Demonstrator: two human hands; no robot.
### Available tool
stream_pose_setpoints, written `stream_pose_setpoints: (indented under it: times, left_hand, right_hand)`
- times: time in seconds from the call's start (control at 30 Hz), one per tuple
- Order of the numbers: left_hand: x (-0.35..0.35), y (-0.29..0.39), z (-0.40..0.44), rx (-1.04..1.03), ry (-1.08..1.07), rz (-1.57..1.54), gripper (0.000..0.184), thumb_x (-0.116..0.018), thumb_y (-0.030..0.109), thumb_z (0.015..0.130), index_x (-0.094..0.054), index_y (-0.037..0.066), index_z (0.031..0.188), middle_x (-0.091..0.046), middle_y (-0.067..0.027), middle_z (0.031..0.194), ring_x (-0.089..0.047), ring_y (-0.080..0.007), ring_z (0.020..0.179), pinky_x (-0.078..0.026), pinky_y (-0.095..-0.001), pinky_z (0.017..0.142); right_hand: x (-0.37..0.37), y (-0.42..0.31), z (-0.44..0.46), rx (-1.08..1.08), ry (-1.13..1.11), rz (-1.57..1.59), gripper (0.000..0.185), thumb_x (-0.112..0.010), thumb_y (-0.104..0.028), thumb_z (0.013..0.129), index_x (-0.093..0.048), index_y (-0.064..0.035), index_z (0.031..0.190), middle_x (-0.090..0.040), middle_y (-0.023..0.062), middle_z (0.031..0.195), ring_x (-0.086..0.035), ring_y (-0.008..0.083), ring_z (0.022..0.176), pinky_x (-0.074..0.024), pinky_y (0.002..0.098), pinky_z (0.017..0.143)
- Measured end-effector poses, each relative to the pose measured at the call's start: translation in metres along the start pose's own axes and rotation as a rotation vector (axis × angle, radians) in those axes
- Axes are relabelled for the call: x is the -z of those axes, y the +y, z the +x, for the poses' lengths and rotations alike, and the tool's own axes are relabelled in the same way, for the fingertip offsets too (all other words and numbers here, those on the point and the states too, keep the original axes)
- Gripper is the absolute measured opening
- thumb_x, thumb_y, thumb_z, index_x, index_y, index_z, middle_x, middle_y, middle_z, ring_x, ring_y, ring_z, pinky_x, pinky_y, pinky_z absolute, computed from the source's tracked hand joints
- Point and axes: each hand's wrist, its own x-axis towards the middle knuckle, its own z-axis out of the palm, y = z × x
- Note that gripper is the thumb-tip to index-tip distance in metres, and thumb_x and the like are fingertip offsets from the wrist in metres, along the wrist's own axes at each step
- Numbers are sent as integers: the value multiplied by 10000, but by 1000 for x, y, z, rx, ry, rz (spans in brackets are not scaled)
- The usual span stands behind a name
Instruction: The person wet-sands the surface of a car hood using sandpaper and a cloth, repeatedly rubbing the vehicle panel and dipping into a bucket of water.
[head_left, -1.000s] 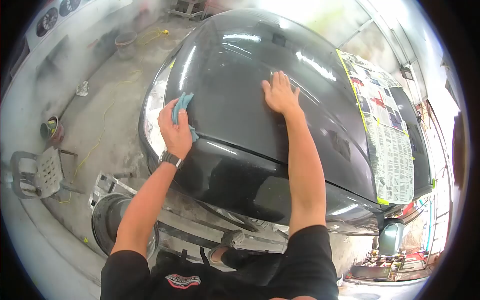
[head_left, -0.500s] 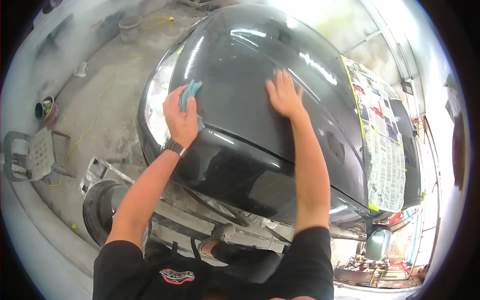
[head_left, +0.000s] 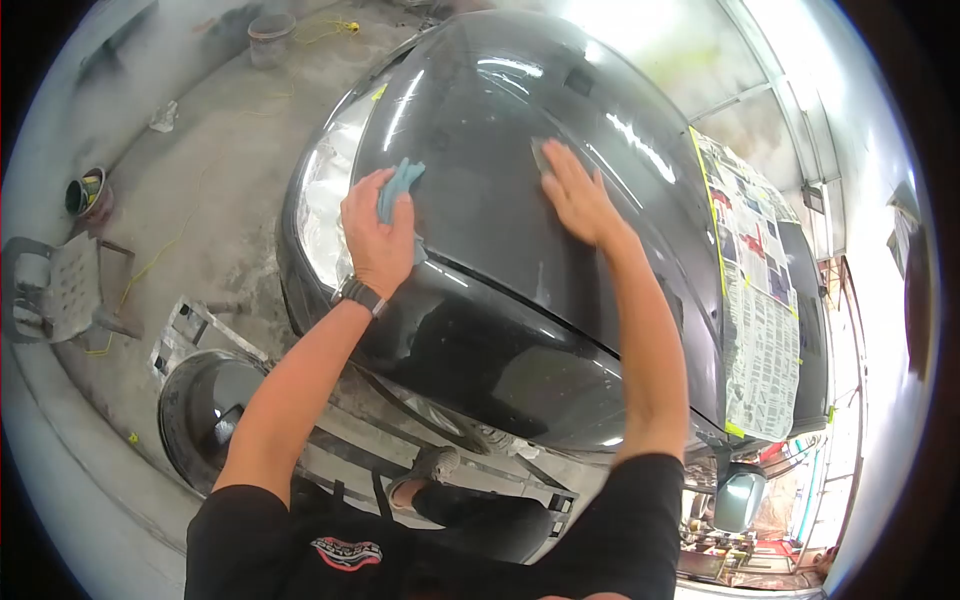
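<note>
A dark, glossy car hood (head_left: pixel 470 150) curves away in front of me. My left hand (head_left: pixel 378 235) rests at its front corner near the headlight, fingers closed around a light-blue cloth (head_left: pixel 400 190). The cloth bunches up between thumb and fingers, and a bit of it shows below the palm. Farther right, my right hand (head_left: pixel 583 198) lies flat on the hood with its fingers stretched together. Under those fingers a thin grey sheet (head_left: pixel 539 156) pokes out on the left; most of it is covered, so its kind is unclear.
Masking newspaper (head_left: pixel 760 330) with yellow tape covers the windshield area. The clear headlight (head_left: pixel 335 190) sits left of the hood. A metal stand (head_left: pixel 190 335), a large round dark container (head_left: pixel 205 410), a plastic chair (head_left: pixel 75 290) and buckets (head_left: pixel 271 42) stand on the concrete floor.
My right hand has slid a little over the hood and turned, its fingers now closer together with more grey sheet showing. The left hand still holds the cloth; the view has shifted slightly.
</note>
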Motion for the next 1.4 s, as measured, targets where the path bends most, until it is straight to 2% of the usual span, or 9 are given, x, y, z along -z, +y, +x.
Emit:
stream_pose_setpoints:
  times: [0.13, 0.3, 0.53, 0.73, 0.83, 1.0, 1.1, 1.27, 1.4]
  left_hand:
    - [1, 6, 0, 29, -4, 35, 340, -632, 218, 1014, -659, 34, 1299, -669, -168, 1248, -590, -357, 1171, -466, -441, 1029]
    - [-1, 3, 1, 10, -6, 16, 358, -661, 196, 983, -653, 37, 1303, -657, -175, 1301, -579, -372, 1204, -446, -460, 1057]
    - [1, 3, -1, 38, -19, -21, 376, -673, 176, 963, -645, 35, 1310, -648, -195, 1323, -564, -391, 1239, -425, -484, 1087]
    - [1, 1, -1, 24, -38, -12, 385, -661, 184, 967, -634, 35, 1321, -643, -200, 1327, -555, -399, 1251, -416, -488, 1097]
    - [2, 4, 0, 39, -45, -21, 389, -664, 180, 965, -636, 37, 1325, -640, -199, 1337, -552, -399, 1255, -419, -491, 1096]
    - [-2, -1, 0, 13, -23, -6, 397, -666, 178, 964, -637, 40, 1335, -635, -198, 1348, -553, -399, 1244, -423, -495, 1094]
    - [3, 2, -1, 28, -52, -16, 396, -667, 180, 965, -638, 41, 1335, -635, -199, 1347, -554, -399, 1239, -423, -496, 1095]
    - [2, 0, 0, 14, -51, -24, 394, -666, 191, 974, -637, 43, 1338, -635, -199, 1345, -551, -395, 1245, -422, -494, 1097]
    - [2, -1, 0, 19, -64, -14, 395, -660, 208, 984, -637, 42, 1341, -635, -200, 1349, -547, -392, 1263, -420, -491, 1103]
  right_hand:
    - [-26, -14, -22, 58, 175, -22, 608, -453, -339, 1110, -343, -55, 1636, -309, 158, 1719, -269, 358, 1596, -199, 601, 1285]
    - [-8, -66, -142, 150, 0, 68, 550, -471, -252, 1102, -398, -99, 1625, -364, 112, 1704, -297, 329, 1590, -202, 603, 1285]
    - [-14, 5, 45, -69, 166, -145, 520, -351, -324, 1147, -420, -91, 1606, -395, 134, 1682, -297, 328, 1586, -204, 635, 1271]
    - [-19, -71, -108, 140, 98, 78, 528, -471, -241, 1103, -418, -86, 1605, -367, 128, 1699, -311, 314, 1585, -205, 623, 1276]
    - [-13, -46, -92, 146, 62, 19, 503, -438, -230, 1115, -432, -112, 1604, -376, 107, 1699, -329, 306, 1578, -198, 624, 1278]
    - [-22, 12, 65, -161, 194, 45, 520, -413, -327, 1128, -441, -106, 1598, -384, 119, 1692, -335, 332, 1570, -230, 623, 1264]
    - [-40, -11, 7, -24, 264, 7, 539, -448, -342, 1116, -438, -106, 1601, -366, 109, 1704, -332, 326, 1574, -235, 624, 1263]
    - [-13, -69, -114, 67, 58, 18, 538, -464, -306, 1111, -425, -111, 1610, -345, 100, 1715, -318, 312, 1582, -238, 634, 1260]
    - [-29, 4, 14, -42, 215, 23, 528, -427, -345, 1119, -441, -120, 1596, -378, 102, 1694, -336, 312, 1570, -253, 643, 1251]
